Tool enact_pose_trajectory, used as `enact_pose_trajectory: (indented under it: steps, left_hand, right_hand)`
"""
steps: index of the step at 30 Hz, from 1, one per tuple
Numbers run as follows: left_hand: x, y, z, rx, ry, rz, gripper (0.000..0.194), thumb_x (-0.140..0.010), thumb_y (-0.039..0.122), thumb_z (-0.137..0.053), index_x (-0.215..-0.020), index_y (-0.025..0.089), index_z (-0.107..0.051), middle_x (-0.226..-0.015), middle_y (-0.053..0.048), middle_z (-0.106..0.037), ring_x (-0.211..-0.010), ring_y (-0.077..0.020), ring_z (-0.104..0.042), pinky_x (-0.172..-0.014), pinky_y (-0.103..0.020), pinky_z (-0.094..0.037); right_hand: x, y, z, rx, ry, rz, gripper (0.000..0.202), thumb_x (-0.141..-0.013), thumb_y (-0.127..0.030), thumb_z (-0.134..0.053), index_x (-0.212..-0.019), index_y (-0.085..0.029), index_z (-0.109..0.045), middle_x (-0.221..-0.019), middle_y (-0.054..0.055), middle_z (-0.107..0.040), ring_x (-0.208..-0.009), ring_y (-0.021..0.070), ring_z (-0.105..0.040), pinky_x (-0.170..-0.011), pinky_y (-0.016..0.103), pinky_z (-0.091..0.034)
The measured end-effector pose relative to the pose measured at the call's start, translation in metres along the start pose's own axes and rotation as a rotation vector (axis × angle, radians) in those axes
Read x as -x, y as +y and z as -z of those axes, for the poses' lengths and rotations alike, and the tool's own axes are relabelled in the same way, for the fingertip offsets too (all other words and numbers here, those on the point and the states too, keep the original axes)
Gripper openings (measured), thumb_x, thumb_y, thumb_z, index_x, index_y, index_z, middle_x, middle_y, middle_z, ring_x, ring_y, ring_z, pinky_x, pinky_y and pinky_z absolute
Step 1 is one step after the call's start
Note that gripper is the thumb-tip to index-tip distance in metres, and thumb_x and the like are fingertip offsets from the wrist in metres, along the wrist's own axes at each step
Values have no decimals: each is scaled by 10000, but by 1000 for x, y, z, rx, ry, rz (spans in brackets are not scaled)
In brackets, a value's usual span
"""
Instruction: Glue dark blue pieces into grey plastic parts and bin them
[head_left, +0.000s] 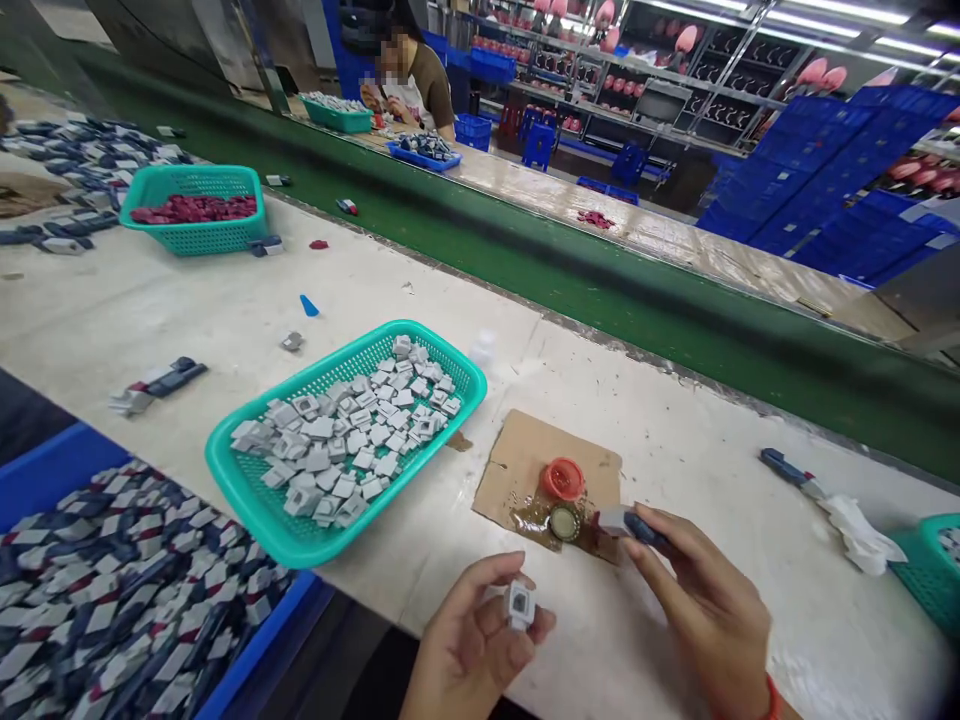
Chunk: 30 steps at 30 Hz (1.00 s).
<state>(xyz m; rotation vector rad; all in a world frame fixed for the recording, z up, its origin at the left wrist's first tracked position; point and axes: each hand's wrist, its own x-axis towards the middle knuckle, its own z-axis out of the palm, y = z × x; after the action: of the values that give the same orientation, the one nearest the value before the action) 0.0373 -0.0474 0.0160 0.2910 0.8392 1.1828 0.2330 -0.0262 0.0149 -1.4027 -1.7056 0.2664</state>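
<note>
Small grey square plastic cap [519, 604]: pinched in left hand [469, 640] fingers; right hand [705, 610], at 3 o'clock, fingers clamped on dark blue-grey slim body [634, 523], long axis toward 9 o'clock.

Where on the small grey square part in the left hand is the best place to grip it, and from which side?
Probably by its two opposite flat side walls, pinched from the sides. The grey square part is boxy, and its upper face has a dark recess, best left uncovered. The left hand holds it roughly so, thumb and fingers at its edges.
</note>
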Motion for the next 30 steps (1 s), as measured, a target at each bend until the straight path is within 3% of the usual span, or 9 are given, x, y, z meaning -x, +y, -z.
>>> enact_pose_trajectory:
  steps: [3,6,16,26,30]
  left_hand:
    - [3,1,3,-61,26,28,347,-471,320,-880,-789,278,-749,-742,17,-728,-750,-140,-687,-720,-205,-499]
    - [5,-1,7,-125,32,15,352,-454,335,-884,-773,261,-756,-729,7,-729,-721,-132,-662,-699,-204,-490]
    - [5,-6,12,-157,29,3,343,-481,357,-868,-794,266,-761,-736,3,-717,-721,-126,-639,-682,-187,-486]
    - [5,-3,11,-124,48,-9,307,-523,332,-857,-805,264,-757,-737,22,-716,-706,-112,-655,-685,-179,-507]
    - [6,-3,7,-100,67,43,363,-507,378,-854,-839,264,-757,-762,10,-750,-725,-120,-661,-699,-190,-516]
  right_hand:
    - [-1,0,-6,43,12,128,385,-826,-111,-619,-1170,-283,-595,-1011,9,-657,-862,155,-636,-774,270,-565]
    - [-4,-2,-9,81,6,208,477,-828,-63,-601,-1242,-294,-550,-999,7,-659,-840,151,-639,-734,264,-561]
    - [-4,-2,-17,73,-84,267,515,-832,-20,-577,-1272,-284,-524,-1032,29,-653,-885,169,-635,-766,300,-557]
    - [-1,0,-14,130,-3,255,521,-799,-24,-616,-1240,-295,-552,-994,21,-675,-836,181,-654,-717,304,-568]
    - [6,-8,-12,-7,101,85,401,-774,-58,-656,-1117,-263,-621,-970,15,-680,-835,165,-657,-767,280,-572]
